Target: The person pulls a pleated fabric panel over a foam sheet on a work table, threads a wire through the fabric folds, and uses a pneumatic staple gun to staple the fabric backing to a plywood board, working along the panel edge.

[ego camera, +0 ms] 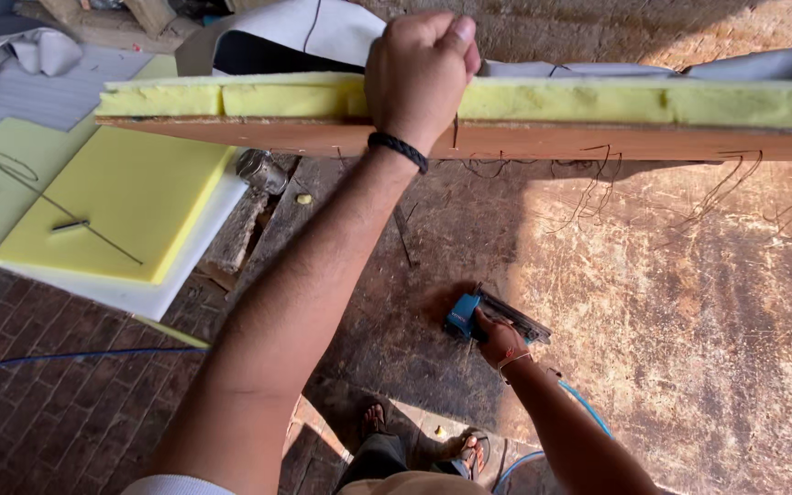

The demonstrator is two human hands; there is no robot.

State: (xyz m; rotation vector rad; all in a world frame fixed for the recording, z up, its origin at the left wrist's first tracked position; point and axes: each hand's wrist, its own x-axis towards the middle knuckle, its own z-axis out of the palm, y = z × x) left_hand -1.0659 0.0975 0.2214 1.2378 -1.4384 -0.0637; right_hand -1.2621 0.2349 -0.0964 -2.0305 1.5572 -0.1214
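Observation:
My left hand (419, 78) is closed over the top edge of a long wooden board (598, 140) that stands on its edge and is faced with yellow foam (561, 101). Grey fabric (744, 66) hangs behind the foam. Lower down, my right hand (499, 339) grips a blue staple gun (483, 316) that rests on the worn worktable (653, 302). A black cord bracelet is on my left wrist.
Yellow foam sheets (112, 197) lie at the left with a thin wire and a small metal tube on them. A metal can (260, 170) stands by the table's corner. A blue hose (66, 356) runs over the brick floor. My sandalled feet (469, 451) show below.

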